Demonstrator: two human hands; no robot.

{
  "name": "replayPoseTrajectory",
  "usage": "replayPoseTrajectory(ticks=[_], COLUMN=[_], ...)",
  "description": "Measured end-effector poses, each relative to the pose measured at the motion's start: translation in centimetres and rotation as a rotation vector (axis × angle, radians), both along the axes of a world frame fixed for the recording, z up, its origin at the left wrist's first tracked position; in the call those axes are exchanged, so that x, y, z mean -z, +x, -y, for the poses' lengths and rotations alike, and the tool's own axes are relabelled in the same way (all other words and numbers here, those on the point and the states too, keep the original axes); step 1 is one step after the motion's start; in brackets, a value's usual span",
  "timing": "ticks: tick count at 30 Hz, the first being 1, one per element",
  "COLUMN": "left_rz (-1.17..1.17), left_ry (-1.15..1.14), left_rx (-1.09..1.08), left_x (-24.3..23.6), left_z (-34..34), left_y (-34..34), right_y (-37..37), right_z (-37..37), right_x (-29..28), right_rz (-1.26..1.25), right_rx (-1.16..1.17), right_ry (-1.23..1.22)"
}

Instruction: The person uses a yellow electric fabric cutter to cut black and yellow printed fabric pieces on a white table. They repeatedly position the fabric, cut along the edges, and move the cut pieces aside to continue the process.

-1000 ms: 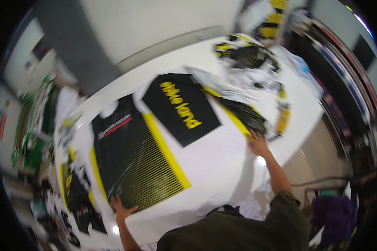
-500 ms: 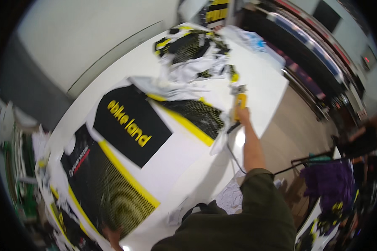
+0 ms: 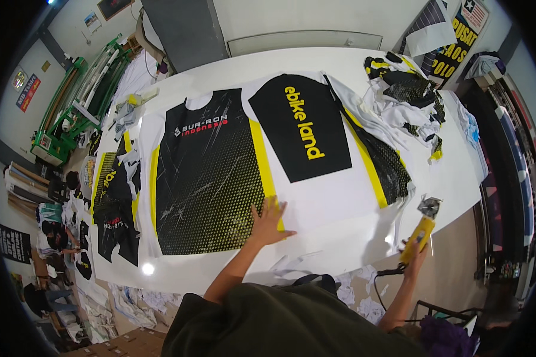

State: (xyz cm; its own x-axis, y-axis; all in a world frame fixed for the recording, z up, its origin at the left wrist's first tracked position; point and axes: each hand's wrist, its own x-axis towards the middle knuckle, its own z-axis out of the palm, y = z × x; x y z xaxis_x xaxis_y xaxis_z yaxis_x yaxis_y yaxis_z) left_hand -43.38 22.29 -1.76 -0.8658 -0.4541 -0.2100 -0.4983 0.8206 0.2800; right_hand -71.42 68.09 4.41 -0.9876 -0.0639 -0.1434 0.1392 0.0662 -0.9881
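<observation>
My left hand (image 3: 267, 226) lies with fingers spread over the black jersey panel's (image 3: 205, 172) lower right corner, gripping nothing. My right hand's (image 3: 415, 260) fingers wrap the yellow handheld cloth cutter (image 3: 421, 233), well right of the panel, its long axis tilted away and rightward. White cloth (image 3: 318, 205) spreads between; the counter's (image 3: 452, 181) right edge runs beside the cutter, with room farther in.
</observation>
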Motion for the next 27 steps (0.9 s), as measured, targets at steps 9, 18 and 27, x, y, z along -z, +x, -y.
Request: replayPoseTrajectory(ticks=[9,18,27], left_rz=[0.151,0.139,0.113], left_ry=[-0.012,0.106,0.118], left_rx=[-0.436,-0.57,-0.572], left_x=[0.3,0.6,0.6], left_z=[9.7,10.1,10.4], left_y=[22.6,31.2,31.3], right_y=[21.8,31.2,30.6], right_z=[11.9,17.6,21.3], right_x=[-1.3,-3.2,-1.8], right_rz=[-0.136,-0.168,-0.194], right_rx=[-0.633,-0.786,-0.747], right_ry=[0.801,0.959,0.975])
